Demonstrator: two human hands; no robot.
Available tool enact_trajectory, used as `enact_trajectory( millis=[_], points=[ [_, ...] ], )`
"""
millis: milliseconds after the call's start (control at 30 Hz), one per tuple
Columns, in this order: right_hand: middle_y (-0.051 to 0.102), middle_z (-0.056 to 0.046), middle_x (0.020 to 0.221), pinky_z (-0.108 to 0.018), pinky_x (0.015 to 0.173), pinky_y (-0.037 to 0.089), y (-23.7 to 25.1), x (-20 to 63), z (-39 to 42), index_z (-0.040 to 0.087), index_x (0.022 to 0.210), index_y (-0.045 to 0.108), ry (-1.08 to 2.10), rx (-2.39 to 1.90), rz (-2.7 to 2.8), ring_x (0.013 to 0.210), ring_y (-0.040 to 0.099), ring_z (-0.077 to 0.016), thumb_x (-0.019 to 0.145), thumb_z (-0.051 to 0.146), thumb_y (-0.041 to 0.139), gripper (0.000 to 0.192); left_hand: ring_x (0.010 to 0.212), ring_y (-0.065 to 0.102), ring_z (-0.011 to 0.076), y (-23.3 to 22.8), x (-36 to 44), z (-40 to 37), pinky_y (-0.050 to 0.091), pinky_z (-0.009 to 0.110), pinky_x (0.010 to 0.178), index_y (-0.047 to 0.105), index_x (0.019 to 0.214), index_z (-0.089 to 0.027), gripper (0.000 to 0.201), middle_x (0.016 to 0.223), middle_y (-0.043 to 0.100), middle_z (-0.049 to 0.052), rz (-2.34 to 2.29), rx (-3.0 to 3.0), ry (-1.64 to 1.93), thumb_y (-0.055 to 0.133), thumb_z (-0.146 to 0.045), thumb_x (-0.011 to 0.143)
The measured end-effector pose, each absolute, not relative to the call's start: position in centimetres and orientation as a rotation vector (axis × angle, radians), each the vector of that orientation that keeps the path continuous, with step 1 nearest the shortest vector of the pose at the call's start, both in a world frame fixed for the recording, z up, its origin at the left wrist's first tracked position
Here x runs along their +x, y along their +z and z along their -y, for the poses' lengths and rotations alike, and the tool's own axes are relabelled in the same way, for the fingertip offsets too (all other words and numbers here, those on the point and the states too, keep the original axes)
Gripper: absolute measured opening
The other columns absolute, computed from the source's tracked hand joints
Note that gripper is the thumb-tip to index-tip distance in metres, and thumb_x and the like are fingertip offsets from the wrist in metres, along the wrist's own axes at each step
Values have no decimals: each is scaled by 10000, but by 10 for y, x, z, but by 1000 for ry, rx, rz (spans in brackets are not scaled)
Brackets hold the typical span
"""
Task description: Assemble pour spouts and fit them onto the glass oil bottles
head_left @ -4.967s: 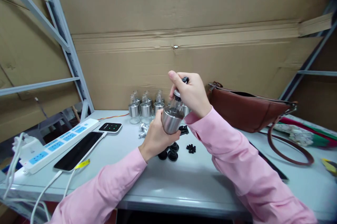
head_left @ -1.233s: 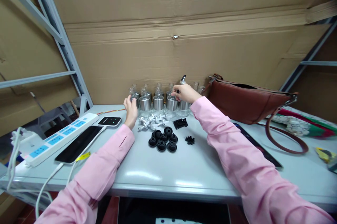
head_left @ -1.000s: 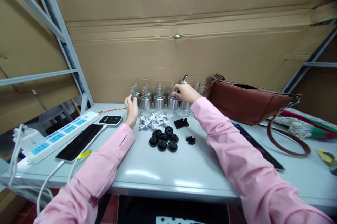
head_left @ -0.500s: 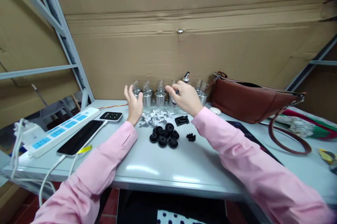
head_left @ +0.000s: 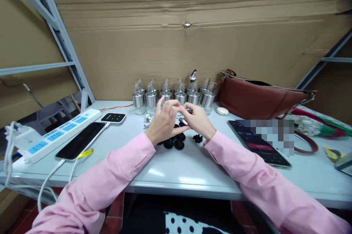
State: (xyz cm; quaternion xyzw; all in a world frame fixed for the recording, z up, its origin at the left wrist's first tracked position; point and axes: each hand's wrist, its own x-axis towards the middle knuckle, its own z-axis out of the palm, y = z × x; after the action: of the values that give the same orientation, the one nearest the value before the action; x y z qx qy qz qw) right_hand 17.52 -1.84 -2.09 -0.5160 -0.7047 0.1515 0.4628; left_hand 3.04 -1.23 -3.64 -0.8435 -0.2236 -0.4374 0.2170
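My left hand (head_left: pixel 166 119) and my right hand (head_left: pixel 200 119) meet above the middle of the table, fingertips touching. My right fingers are closed on a small dark piece (head_left: pixel 189 111), its kind mostly hidden. The left fingers and thumb pinch at the same spot; what they hold is out of sight. Below the hands lie black round ribbed rubber pieces (head_left: pixel 179 144), partly covered. Silvery pourer parts (head_left: pixel 147 119) show left of my left hand. A cluster of tiny black pieces (head_left: pixel 197 138) lies beside my right wrist. Behind stand glass bottles with metal sleeves (head_left: pixel 151 99), one with a pourer (head_left: pixel 193 75).
At left are a power strip (head_left: pixel 63 133), a phone with cables (head_left: pixel 82 140) and a small device with green lights (head_left: pixel 113 118). A brown bag (head_left: pixel 255 96), a white round case (head_left: pixel 222 111) and another phone (head_left: pixel 254 142) lie at right. Cardboard (head_left: pixel 123 43) stands behind.
My left hand has moved right and my right hand has come down from the bottles, so they now meet at the fingertips. The view has shifted slightly, showing more of the right phone.
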Motion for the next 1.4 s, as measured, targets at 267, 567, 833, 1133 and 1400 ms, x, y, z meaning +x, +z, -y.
enact_trajectory(
  millis=[267,567,833,1133,1400],
  points=[
    [477,37,524,-202,519,334,-29,173,28,188,735,516,165,-1011,1805,460,449,-92,904,338,335,289,990,533,228,-30,24,12,422,389,864,431,1029,-151,244,1012,563,113,760,-2389,-1307,507,-290,843],
    [523,25,605,-205,525,386,-32,179,25,188,845,503,89,-904,1822,490,490,-94,887,364,401,208,778,600,176,-31,24,15,394,368,857,453,1048,-148,208,966,656,65,740,-2550,-1115,454,-285,892],
    [580,0,718,-219,542,423,-25,195,20,182,1046,497,-259,-789,2011,546,524,-103,787,371,557,327,586,558,146,-27,20,14,376,384,901,488,884,-165,117,791,665,15,788,-2445,-1135,458,-265,831],
    [611,-23,720,-235,544,432,-25,196,18,167,972,548,-413,-731,2052,568,546,-119,778,327,561,253,794,599,189,-24,21,17,385,344,809,521,853,-153,93,837,649,52,816,-2377,-1186,446,-181,808],
    [634,-40,825,-233,540,457,-31,197,15,169,1109,502,-353,-757,2023,575,550,-112,815,343,552,345,768,587,173,-25,21,18,379,312,755,493,1093,-101,278,934,654,83,862,-2377,-1274,413,-215,852]
  ],
)
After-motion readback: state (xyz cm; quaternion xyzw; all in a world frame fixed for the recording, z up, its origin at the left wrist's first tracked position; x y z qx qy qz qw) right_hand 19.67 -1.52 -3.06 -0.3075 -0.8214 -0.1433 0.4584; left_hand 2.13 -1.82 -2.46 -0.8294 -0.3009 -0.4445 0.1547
